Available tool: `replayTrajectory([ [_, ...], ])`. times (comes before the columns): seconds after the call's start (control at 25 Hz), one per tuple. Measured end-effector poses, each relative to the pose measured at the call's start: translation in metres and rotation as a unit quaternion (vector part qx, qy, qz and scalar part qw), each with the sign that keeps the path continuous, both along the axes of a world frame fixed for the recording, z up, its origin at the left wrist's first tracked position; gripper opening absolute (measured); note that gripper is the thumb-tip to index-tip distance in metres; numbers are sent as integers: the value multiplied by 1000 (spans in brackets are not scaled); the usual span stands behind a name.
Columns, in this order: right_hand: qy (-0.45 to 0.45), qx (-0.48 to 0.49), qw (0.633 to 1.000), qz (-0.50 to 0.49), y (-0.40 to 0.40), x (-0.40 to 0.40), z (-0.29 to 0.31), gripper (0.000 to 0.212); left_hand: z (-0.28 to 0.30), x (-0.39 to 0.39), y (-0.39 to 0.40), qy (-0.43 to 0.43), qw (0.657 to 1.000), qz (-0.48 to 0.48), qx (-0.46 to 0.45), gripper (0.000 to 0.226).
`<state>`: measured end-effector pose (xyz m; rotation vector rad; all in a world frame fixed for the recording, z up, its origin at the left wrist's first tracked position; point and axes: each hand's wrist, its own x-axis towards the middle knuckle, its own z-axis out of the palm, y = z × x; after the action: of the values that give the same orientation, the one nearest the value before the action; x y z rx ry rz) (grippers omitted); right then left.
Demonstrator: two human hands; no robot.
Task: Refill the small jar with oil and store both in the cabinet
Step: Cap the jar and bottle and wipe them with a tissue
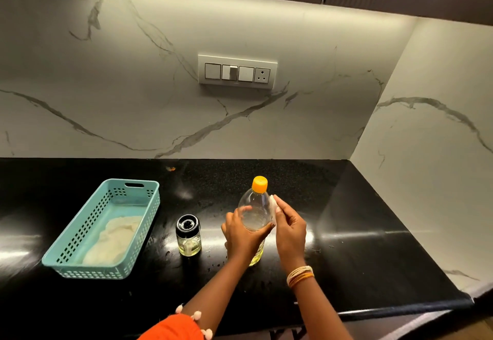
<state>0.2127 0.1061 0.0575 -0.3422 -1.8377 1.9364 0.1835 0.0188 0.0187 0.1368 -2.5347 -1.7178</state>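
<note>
no text, label or number can be read anywhere.

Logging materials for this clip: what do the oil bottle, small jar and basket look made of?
Oil bottle: clear, thin, glossy plastic by the look, with an opaque orange cap. Small jar: clear walls, probably glass, with a glossy black lid. Basket: matte teal plastic, judging by its moulded perforated walls.

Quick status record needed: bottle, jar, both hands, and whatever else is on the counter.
oil bottle: upright on counter, orange cap on, little oil at bottom
left hand: grips bottle body
right hand: presses white tissue against bottle side
small jar: upright, black lid on, left of bottle, untouched
teal basket: far left, holds pale cloth
</note>
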Motion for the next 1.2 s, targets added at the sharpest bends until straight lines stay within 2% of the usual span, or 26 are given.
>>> replayTrajectory([
  [0.12,63,89,994,-16,-15,6,8,31,-5,4,3,6,999,10,-35,65],
  [0.28,52,143,988,-10,-4,-6,10,33,-11,15,7,34,996,0,-84,81],
  [0.36,39,183,982,-6,2,-8,3,35,-10,15,7,52,996,-18,-63,90],
  [0.48,24,185,982,-29,-1,-2,-12,38,0,7,-1,44,998,-33,24,97],
  [0.64,13,161,986,-38,-2,5,-17,41,2,0,-2,39,997,-49,49,62],
  [0.76,80,234,968,-27,-17,13,-11,55,-3,5,2,52,996,-34,65,57],
  [0.88,113,305,945,-33,-21,3,-2,68,-9,7,9,41,998,-19,41,59],
  [1.04,85,200,976,11,-5,-11,3,56,-15,12,7,48,998,-47,18,86],
  [1.12,76,126,986,78,8,-14,4,51,-15,3,1,57,997,-37,26,83],
  [1.2,64,69,985,146,22,-19,10,50,-10,-14,-7,54,996,-72,1,72],
])
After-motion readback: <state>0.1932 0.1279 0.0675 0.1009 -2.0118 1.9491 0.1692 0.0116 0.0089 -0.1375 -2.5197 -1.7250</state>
